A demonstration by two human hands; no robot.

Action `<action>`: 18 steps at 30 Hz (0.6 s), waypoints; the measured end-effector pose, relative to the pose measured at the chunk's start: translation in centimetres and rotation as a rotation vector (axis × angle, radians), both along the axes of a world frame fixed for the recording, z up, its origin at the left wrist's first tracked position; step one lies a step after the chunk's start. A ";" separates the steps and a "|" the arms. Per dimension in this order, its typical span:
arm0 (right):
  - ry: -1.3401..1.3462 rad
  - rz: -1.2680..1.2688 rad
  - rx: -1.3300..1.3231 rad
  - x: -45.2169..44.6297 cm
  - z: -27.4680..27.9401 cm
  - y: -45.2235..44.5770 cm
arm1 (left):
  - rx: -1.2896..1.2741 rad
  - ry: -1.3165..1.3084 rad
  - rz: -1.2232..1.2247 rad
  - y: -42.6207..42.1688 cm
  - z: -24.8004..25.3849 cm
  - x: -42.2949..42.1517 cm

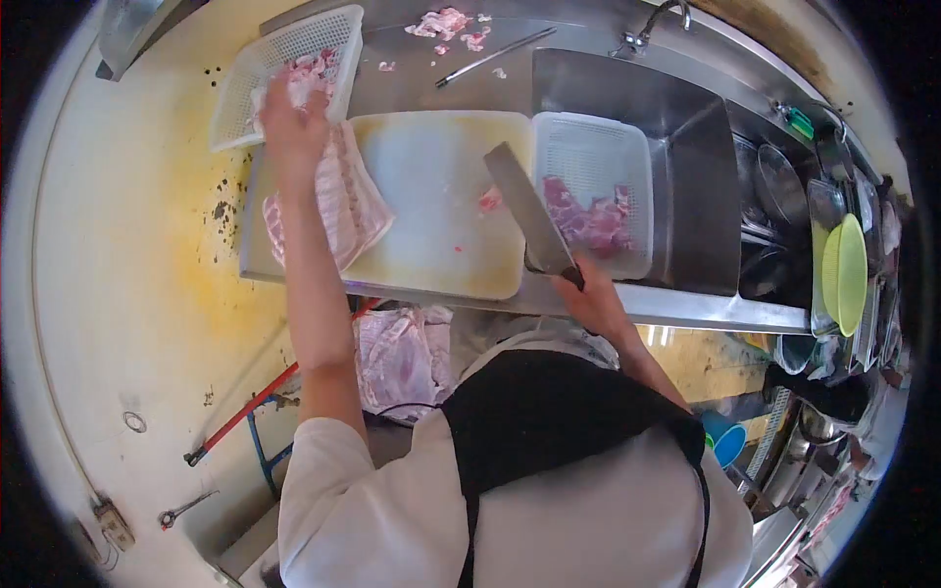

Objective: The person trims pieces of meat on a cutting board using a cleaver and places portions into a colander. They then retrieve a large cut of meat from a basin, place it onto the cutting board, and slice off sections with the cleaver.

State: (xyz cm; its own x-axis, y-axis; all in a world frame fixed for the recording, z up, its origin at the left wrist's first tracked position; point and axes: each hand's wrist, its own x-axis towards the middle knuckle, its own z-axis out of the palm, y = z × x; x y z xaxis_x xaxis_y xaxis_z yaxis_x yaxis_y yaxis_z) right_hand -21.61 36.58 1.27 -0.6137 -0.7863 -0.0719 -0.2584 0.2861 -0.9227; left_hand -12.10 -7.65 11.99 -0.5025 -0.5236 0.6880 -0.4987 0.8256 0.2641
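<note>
My right hand (594, 302) is wrapped round the handle of a broad cleaver (532, 211). Its blade slants up and left over the right edge of a white cutting board (441, 206). My left hand (294, 122) is over a white perforated basket (235, 98) at the upper left, by pale pink meat scraps (312, 71); its fingers are blurred and partly hidden. Beneath my left forearm a slab of ribbed raw meat (343, 201) lies at the board's left end. A small piece of meat (490, 199) sits beside the blade.
Right of the board, a translucent basket (593, 147) holds red meat pieces (593, 218) in the sink (686, 196). A steel rod (495, 57) and fatty trimmings (441, 23) lie behind the board. More meat (402, 358) sits below the counter edge. A faucet (637, 41) stands at the back.
</note>
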 end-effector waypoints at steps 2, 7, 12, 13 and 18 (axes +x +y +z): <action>0.015 -0.125 0.030 0.2 0.8 1.1 | 0.185 0.012 -0.197 4.1 -2.0 -1.3; -0.357 -0.327 0.067 0.9 1.5 4.2 | 0.691 -0.300 -0.586 18.5 -16.1 -4.1; -0.385 -0.294 0.036 1.2 0.5 4.9 | 0.786 -0.251 -0.443 13.4 -15.1 -7.9; -0.383 -0.262 0.042 1.2 0.4 4.6 | 0.711 -0.138 -0.396 11.4 -13.5 -9.4; -0.301 -0.119 0.188 2.1 0.1 1.7 | 0.462 0.340 -0.392 6.9 -3.3 -8.7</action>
State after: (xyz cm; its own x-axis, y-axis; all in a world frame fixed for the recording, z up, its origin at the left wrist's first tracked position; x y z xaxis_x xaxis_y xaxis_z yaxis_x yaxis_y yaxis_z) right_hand -19.46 38.28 1.33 -0.6291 -0.6667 -0.3996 0.0620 0.4694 -0.8808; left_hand -20.83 -0.74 8.71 -0.5103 -0.6245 0.5913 -0.0134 0.6932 0.7206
